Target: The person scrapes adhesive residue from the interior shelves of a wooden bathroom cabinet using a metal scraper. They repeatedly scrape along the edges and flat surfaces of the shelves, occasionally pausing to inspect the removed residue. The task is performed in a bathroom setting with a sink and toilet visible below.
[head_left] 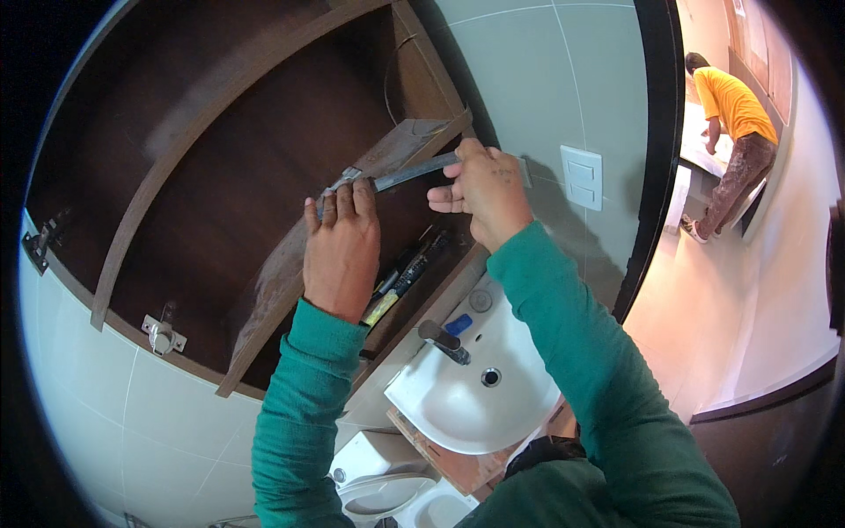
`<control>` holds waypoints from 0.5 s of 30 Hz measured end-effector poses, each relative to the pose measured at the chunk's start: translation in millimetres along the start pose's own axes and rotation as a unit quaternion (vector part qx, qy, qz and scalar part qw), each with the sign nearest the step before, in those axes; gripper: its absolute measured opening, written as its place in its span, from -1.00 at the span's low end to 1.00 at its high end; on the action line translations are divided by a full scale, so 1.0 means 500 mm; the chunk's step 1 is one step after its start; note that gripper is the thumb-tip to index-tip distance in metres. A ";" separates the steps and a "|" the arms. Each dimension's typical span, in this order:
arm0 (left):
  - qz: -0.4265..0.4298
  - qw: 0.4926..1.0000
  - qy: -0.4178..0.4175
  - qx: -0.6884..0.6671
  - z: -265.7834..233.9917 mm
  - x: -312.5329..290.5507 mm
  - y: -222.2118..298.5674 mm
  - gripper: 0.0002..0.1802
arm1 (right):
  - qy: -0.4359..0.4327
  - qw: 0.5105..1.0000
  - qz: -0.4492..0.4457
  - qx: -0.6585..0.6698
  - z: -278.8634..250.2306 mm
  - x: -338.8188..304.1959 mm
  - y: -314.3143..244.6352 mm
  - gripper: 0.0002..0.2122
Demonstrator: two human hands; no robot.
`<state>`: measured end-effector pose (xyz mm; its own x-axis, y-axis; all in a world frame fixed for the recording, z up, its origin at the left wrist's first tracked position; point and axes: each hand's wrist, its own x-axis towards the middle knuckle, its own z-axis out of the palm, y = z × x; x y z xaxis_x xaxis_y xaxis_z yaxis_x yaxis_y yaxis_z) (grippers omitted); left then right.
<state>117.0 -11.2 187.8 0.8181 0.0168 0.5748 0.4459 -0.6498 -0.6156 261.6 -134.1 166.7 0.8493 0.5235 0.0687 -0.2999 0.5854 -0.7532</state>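
Note:
A combination square (415, 171), with a flat metal blade and a silver head, lies across the front of a brown shelf board (290, 255) inside an open wooden cabinet. My left hand (345, 238) is closed over the head end, pressing it against the board's edge. Farther right, my right hand (489, 192) grips the blade near its other end, its lower fingers partly curled. Part of the head is hidden under my left fingers. Below my hands, a black and yellow tool (409, 280) rests in the cabinet's lower compartment.
A white washbasin (440, 414) with a dark faucet (444, 341) sits beneath the cabinet, a toilet (378, 462) beside it. Metal hinges (162, 335) stick out at the cabinet's edge. A light switch (582, 178) is on the tiled wall. Past the doorway, a person (736, 110) bends over a counter.

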 end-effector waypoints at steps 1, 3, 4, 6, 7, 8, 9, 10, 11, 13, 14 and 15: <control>0.003 1.000 -0.009 -0.003 0.002 0.009 0.000 -0.56 | -0.006 1.000 0.000 0.000 0.000 0.004 -0.002 -0.68; 0.005 0.999 -0.031 -0.023 0.008 0.022 -0.001 -0.50 | -0.014 1.000 -0.001 0.001 -0.005 0.012 -0.007 -0.67; 0.004 0.998 -0.043 -0.041 0.010 0.026 -0.008 -0.43 | -0.012 1.000 0.002 0.004 -0.005 0.017 -0.008 -0.67; -0.010 0.994 -0.078 -0.075 0.005 0.037 -0.011 -0.34 | -0.005 1.000 0.008 0.010 0.002 0.030 -0.008 -0.66; -0.023 0.990 -0.100 -0.092 -0.007 0.045 -0.010 -0.32 | -0.009 1.000 0.011 0.012 0.003 0.040 -0.008 -0.66; -0.037 0.986 -0.123 -0.108 -0.013 0.050 -0.010 -0.29 | -0.012 1.000 0.014 0.015 0.004 0.050 -0.009 -0.65; -0.021 0.987 -0.108 -0.116 -0.012 0.053 -0.014 -0.29 | -0.019 1.000 0.016 0.016 0.004 0.057 -0.012 -0.65; -0.006 0.988 -0.094 -0.124 -0.011 0.055 -0.019 -0.29 | -0.016 1.000 0.009 0.013 0.002 0.060 -0.012 -0.65; 0.010 0.988 -0.080 -0.131 -0.011 0.057 -0.021 -0.28 | -0.013 1.000 0.003 0.009 0.001 0.062 -0.013 -0.65; -0.006 0.986 -0.089 -0.142 -0.021 0.060 -0.015 -0.30 | -0.016 1.000 -0.001 0.003 -0.002 0.065 -0.015 -0.66; -0.013 0.985 -0.092 -0.148 -0.026 0.062 -0.011 -0.32 | -0.021 1.000 0.000 -0.002 -0.009 0.070 -0.018 -0.67; -0.012 0.991 -0.058 -0.120 -0.019 0.046 -0.012 -0.34 | -0.030 1.000 0.006 -0.004 -0.006 0.067 -0.017 -0.67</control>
<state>129.8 -14.3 210.0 0.8507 0.1120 0.5135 0.3777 -0.8097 -0.4492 293.8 -123.2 173.4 0.8177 0.5670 0.0992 -0.3060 0.5741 -0.7594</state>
